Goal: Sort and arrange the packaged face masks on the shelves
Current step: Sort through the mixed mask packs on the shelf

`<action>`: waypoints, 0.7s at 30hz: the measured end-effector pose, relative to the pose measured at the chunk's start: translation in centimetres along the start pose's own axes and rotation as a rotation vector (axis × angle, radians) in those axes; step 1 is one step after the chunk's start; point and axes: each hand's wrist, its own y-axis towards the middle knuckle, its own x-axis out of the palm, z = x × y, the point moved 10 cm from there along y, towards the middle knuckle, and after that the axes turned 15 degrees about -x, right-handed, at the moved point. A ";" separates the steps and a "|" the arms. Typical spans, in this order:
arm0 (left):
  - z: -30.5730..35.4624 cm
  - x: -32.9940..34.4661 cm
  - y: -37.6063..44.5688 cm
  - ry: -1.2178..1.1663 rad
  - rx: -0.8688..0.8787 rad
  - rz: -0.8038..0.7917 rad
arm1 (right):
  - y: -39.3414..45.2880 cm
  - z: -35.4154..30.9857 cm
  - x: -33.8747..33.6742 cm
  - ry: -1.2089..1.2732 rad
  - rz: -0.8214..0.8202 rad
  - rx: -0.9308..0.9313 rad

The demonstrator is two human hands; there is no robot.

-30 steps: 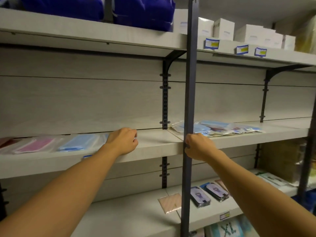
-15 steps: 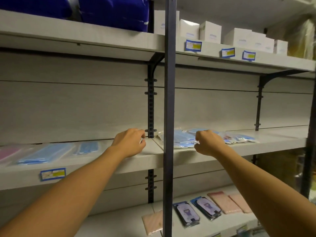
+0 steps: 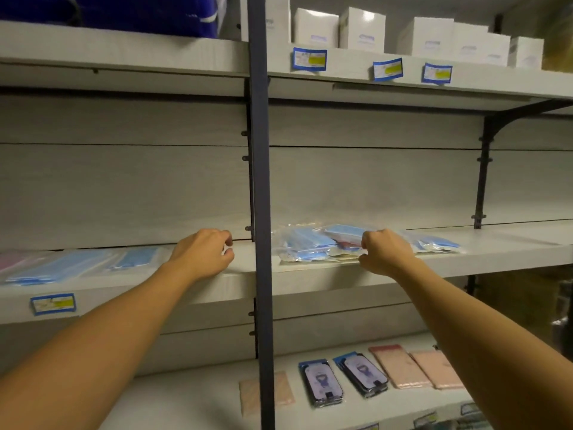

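Blue mask packs point(image 3: 313, 245) heaped on shelf point(image 3: 496, 259) | right hand point(image 3: 386, 251) pinches one | left hand point(image 3: 203, 254) curled, empty

**Both hands at the middle shelf**

The right hand point(image 3: 384, 251) curls its fingers on the near edge of a loose pile of bagged blue face masks point(image 3: 310, 245) on the middle shelf point(image 3: 496, 252), right of the dark upright post point(image 3: 260, 181). The left hand point(image 3: 203, 254), fingers curled, rests on the shelf left of the post, beside flat blue mask packs point(image 3: 77, 265).
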 end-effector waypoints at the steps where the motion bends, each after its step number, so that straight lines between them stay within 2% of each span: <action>1: 0.5 0.1 -0.5 0.008 -0.013 -0.007 | -0.3 0.6 0.2 0.003 -0.007 -0.014; 7: 5.1 -0.4 -3.0 0.083 -0.028 0.033 | -1.6 5.1 -0.4 0.020 0.008 -0.069; 13: 7.0 -2.4 -4.9 0.219 -0.139 0.117 | -2.5 9.5 -1.3 0.026 0.023 -0.079; 17: 10.4 -3.2 -5.7 0.183 -0.092 0.143 | -2.6 12.0 -1.1 0.035 0.019 -0.092; 21: 14.5 -2.4 -5.2 0.158 -0.015 0.104 | -2.3 13.9 -0.8 0.056 0.016 -0.096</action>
